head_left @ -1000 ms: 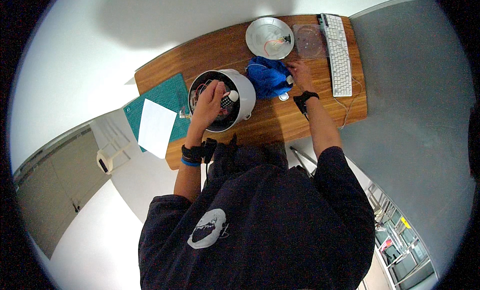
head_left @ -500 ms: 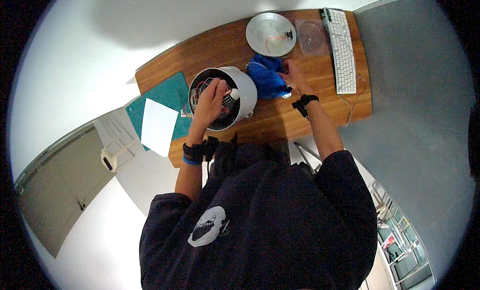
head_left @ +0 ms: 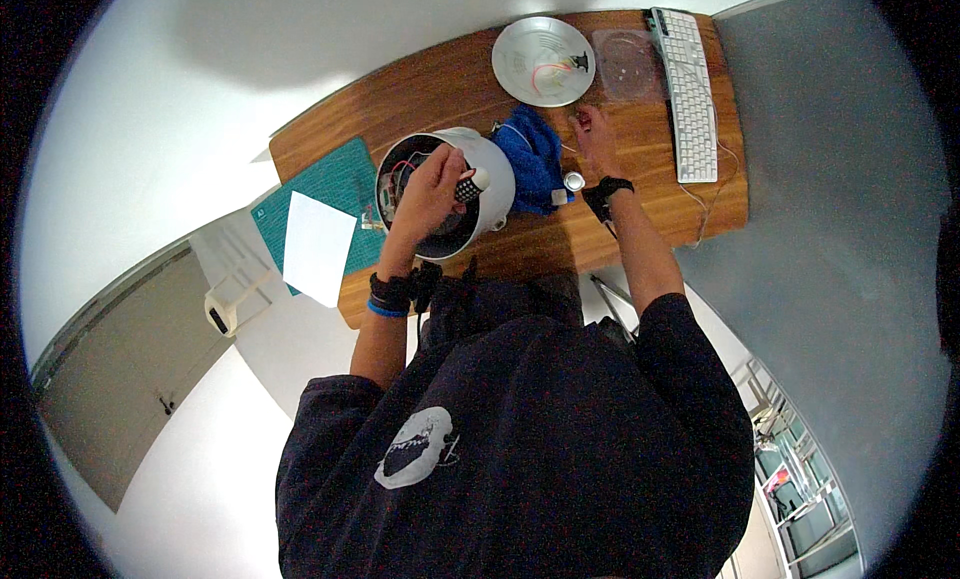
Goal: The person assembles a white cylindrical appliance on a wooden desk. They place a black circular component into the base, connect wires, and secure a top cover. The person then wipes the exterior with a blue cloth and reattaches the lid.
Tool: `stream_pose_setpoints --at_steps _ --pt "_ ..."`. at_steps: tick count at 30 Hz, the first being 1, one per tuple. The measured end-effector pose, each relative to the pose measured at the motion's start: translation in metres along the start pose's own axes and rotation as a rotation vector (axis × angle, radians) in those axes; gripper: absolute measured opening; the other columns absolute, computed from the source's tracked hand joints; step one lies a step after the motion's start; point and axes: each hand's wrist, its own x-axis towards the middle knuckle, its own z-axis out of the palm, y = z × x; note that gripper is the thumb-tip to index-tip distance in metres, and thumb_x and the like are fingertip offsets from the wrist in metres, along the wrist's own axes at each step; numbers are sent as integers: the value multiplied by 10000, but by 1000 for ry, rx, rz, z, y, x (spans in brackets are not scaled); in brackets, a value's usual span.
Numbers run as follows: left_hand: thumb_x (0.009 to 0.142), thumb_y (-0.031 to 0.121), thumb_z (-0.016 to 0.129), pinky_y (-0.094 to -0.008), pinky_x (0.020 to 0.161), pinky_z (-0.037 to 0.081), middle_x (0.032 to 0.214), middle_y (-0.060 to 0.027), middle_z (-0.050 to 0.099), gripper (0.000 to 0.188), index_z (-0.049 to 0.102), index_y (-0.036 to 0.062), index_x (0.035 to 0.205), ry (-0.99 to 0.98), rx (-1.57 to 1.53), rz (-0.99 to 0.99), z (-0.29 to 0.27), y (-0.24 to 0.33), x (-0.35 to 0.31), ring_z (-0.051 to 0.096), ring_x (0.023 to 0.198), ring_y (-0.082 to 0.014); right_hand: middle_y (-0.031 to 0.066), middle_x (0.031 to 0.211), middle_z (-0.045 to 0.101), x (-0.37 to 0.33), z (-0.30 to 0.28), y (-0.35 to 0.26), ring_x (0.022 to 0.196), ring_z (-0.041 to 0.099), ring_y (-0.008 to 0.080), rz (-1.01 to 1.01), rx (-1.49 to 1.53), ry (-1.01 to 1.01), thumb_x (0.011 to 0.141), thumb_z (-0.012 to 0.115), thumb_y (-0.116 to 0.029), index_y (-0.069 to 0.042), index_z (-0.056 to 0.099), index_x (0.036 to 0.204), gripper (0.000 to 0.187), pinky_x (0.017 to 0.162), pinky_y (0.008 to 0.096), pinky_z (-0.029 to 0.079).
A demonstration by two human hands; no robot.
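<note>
My left hand (head_left: 428, 197) is closed around a dark piece with white dots and a rounded white end (head_left: 472, 185), above the opening of a white round pot (head_left: 492, 164). Wires and electronic parts (head_left: 392, 184) show inside the pot, partly behind the hand. Just right of the pot lies a crumpled blue cloth (head_left: 532, 159). Beyond the cloth's right edge, my right hand (head_left: 597, 144) is over the table with its fingers curled together. Something small and dark reddish seems to be at its fingertips, too small to name. A small round silver-white object (head_left: 574, 181) sits beside the cloth.
A round pale lid (head_left: 520, 64) with a red wire and small black part lies at the back. Beside it are a clear plastic tray (head_left: 628, 64) and a white keyboard (head_left: 690, 104) with its cable. A green cutting mat (head_left: 345, 164) and white paper (head_left: 318, 249) lie left.
My right hand has let go of the blue cloth and moved slightly up, away from it. The silver-white object shows more fully. My left hand has shifted the dotted piece slightly right and up.
</note>
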Motion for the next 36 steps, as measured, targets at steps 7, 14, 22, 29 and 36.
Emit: stream_pose_setpoints --at_steps 7,14,22,29,36 --pt "1105 318 438 -304 511 527 773 -55 520 330 506 28 963 -3 62 -73 -7 4 -1 557 680 -130 148 885 661 17 11 28 823 653 313 -28 -261 -41 892 734 -157 -37 644 981 174 739 438 537" --pt "1110 308 437 -305 506 528 745 -59 483 324 504 26 963 48 30 -32 -12 -3 -10 551 671 -130 158 942 640 21 -14 -19 819 643 316 7 -51 32 889 730 -145 -28 631 961 169 750 436 537" --pt "1107 286 457 -347 691 488 797 -113 524 310 522 12 979 61 44 -42 -13 -14 -13 539 733 -186 141 938 648 14 -3 13 856 650 301 72 -154 -38 901 733 -164 -27 651 978 177 757 422 539" --pt "1101 264 465 -353 730 452 798 -114 520 298 526 2 971 83 153 26 -17 -16 -17 531 765 -194 146 995 664 -38 -42 25 1009 611 317 193 -478 444 977 665 -229 -10 678 1059 234 938 455 489" --pt "1103 291 463 -317 604 481 792 -60 533 309 543 17 985 38 90 47 -4 3 -6 545 697 -140 151 1002 678 -65 -46 102 941 642 316 228 -361 333 998 647 -215 3 657 1104 242 871 454 530"
